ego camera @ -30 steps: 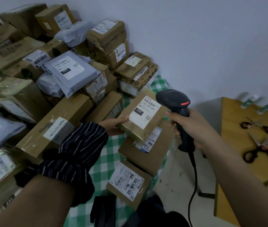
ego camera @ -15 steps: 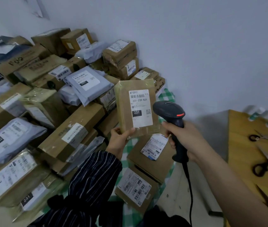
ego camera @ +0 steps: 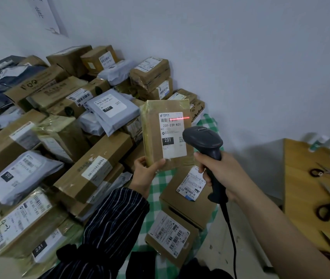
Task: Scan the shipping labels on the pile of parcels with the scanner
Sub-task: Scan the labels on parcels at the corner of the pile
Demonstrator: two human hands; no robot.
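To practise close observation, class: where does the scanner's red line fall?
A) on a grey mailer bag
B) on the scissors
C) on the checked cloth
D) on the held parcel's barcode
D: the red line crosses the barcode on the parcel held up by the left hand, the right hand aiming the scanner at it.

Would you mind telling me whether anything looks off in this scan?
Yes: the red scan line sits off-centre on the label of the held parcel. It crosses only the right part of the barcode and runs past the label's right edge, so the scanner in the right hand may need aiming left.
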